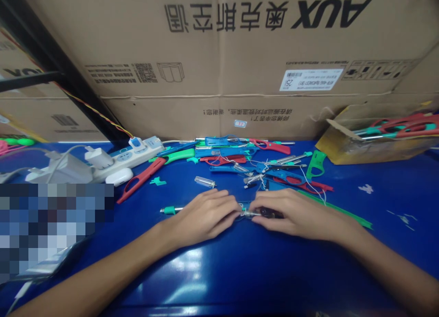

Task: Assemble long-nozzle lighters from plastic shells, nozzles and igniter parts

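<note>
My left hand (pixel 212 213) is closed on a long-nosed gas lighter; the lighter's metal tube with its teal tip (pixel 169 210) sticks out to the left. The rest of the lighter is mostly under my fingers. My right hand (pixel 286 212) is closed on a dark-handled screwdriver (pixel 269 212), its metal end pointing left to the lighter parts between my fingertips. Small clear and teal pieces (pixel 244 212) with thin white wires show there. Just beyond my hands lie a clear gas tank (pixel 205 182) and a pile of blue lighter shells (pixel 228 169).
Red lighter shells (pixel 142 180) and green ones (pixel 315 164) lie around the pile. A power strip (pixel 128 159) with chargers stands at the left. An open carton (pixel 373 145) of red lighters is at the right. Large cardboard boxes (pixel 219 56) wall off the back.
</note>
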Tool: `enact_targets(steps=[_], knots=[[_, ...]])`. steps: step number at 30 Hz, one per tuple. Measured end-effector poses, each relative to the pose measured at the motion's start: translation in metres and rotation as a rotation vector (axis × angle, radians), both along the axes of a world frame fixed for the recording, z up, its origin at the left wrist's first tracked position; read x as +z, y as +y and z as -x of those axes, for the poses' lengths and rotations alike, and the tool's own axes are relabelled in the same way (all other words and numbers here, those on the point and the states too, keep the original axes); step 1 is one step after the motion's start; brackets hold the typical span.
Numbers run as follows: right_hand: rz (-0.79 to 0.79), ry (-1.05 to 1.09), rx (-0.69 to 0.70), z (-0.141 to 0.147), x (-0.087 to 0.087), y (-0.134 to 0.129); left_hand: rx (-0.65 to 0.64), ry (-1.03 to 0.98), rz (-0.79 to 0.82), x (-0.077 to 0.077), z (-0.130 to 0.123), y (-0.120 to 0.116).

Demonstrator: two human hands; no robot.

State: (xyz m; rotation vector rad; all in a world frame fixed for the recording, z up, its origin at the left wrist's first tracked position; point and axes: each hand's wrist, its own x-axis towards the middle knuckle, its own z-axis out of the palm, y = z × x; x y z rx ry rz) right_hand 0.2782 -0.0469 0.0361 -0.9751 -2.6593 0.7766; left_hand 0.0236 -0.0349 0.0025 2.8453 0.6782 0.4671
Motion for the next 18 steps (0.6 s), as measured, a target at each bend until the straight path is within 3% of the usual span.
enact_targets(steps=[18], knots=[[0.01,-0.002,0.008,-0.0001,-0.0027,0.0012,-0.004,-0.003,0.018,0.0005,0.0,0.0002]])
